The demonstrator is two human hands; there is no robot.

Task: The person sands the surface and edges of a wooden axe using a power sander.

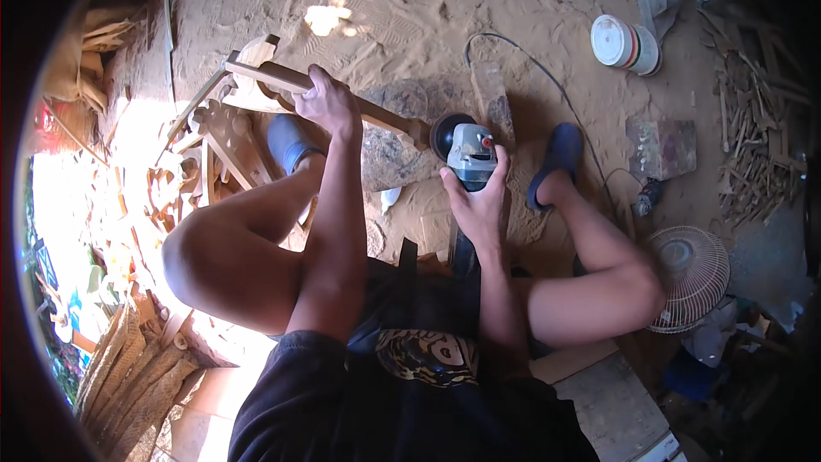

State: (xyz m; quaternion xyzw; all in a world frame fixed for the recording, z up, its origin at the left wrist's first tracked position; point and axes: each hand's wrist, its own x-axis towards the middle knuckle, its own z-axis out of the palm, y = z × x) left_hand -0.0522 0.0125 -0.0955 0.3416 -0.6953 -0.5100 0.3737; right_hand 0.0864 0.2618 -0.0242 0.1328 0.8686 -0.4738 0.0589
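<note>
My left hand [329,104] is closed round a long wooden piece [380,115], slanting from the upper left down to the right. A broader pale curved part [254,56] shows at its far left end. My right hand [481,205] grips an angle grinder [471,147] by its head, thumb and fingers on either side. The grinder's dark round disc [443,134] is at the right end of the wood and looks to be touching it. Below the wood lies a stained flat slab [402,158].
A wooden block [491,103] stands beyond the grinder, with a cable [547,73] curving over the sand. Wood scraps [231,150] pile up at left. A white bucket [624,43] lies at upper right; a round fan [688,278] is beside my right knee. Sticks [757,145] cover the far right.
</note>
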